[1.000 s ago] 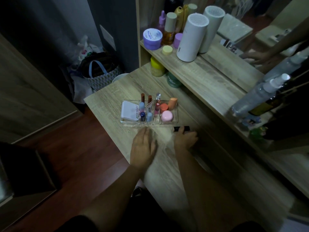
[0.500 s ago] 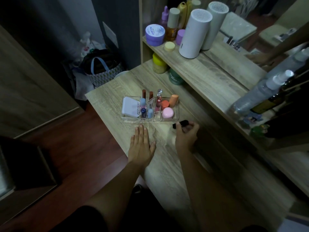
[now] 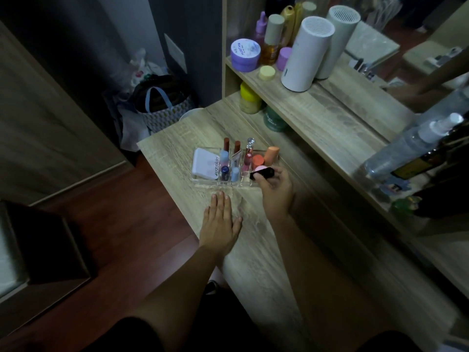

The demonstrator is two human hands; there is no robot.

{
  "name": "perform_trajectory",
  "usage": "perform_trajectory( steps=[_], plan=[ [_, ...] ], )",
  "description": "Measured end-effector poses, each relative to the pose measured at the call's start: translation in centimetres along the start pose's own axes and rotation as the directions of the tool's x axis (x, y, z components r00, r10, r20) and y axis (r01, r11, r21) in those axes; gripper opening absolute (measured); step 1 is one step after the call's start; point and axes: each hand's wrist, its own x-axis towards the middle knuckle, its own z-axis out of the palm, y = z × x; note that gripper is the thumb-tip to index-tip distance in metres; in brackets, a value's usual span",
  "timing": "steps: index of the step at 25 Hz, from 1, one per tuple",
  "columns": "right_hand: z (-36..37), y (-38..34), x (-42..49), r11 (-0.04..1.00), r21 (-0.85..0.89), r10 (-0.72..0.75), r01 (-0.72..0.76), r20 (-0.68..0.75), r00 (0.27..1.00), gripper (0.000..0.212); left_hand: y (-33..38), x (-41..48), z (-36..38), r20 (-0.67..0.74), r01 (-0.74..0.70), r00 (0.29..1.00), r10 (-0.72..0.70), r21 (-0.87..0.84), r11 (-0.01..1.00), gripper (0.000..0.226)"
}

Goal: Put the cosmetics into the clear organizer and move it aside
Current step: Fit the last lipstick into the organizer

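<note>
The clear organizer (image 3: 196,179) sits on the wooden dressing table (image 3: 175,148). It holds a white compact (image 3: 204,163), several lipsticks and small tubes (image 3: 237,158), an orange sponge (image 3: 271,154) and a pink round item (image 3: 259,168). My right hand (image 3: 275,189) grips a black lipstick tube (image 3: 262,173) over the organizer's right compartment, partly covering the pink item. My left hand (image 3: 220,224) lies flat on the table, fingers together, a short way in front of the organizer and apart from it.
A raised shelf (image 3: 330,118) behind the organizer carries a purple jar (image 3: 245,55), bottles and a white cylinder (image 3: 305,54). Yellow (image 3: 250,99) and green (image 3: 275,120) jars stand under it. Spray bottles (image 3: 411,146) lie at right. A bag (image 3: 162,105) sits on the floor left.
My right hand has lifted the black tube from the table and carried it forward and left over the organizer's right end. My left hand stays flat in place.
</note>
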Motion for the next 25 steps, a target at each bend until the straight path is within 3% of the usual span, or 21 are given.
perform_trajectory(
  steps=[3,11,19,22,25],
  plan=[
    [0.6,0.1,0.1,0.998,-0.031,-0.048,0.049,0.027,0.998,0.030,-0.2,0.1,0.2,-0.005,-0.002,1.000,0.002,-0.007,1.000,0.068],
    [1.6,0.1,0.1,0.968,-0.112,-0.214,0.226,0.113,0.970,0.034,-0.2,0.2,0.3,-0.006,-0.002,1.000,0.002,0.001,1.000,0.069],
    [0.3,0.7,-0.4,0.988,-0.107,-0.102,0.109,0.069,0.992,0.033,-0.5,0.3,0.6,-0.019,-0.003,1.000,0.003,0.007,1.000,0.069],
    [-0.5,1.3,-1.0,0.989,-0.091,-0.115,0.120,0.051,0.992,0.020,-0.4,0.3,0.7,-0.032,-0.002,0.999,0.002,0.005,1.000,0.069],
    [-0.5,1.8,-1.5,0.989,0.137,0.055,-0.062,0.049,0.997,0.017,-0.4,0.2,0.7,-0.033,-0.007,0.999,0.008,0.016,1.000,0.069]
  ],
)
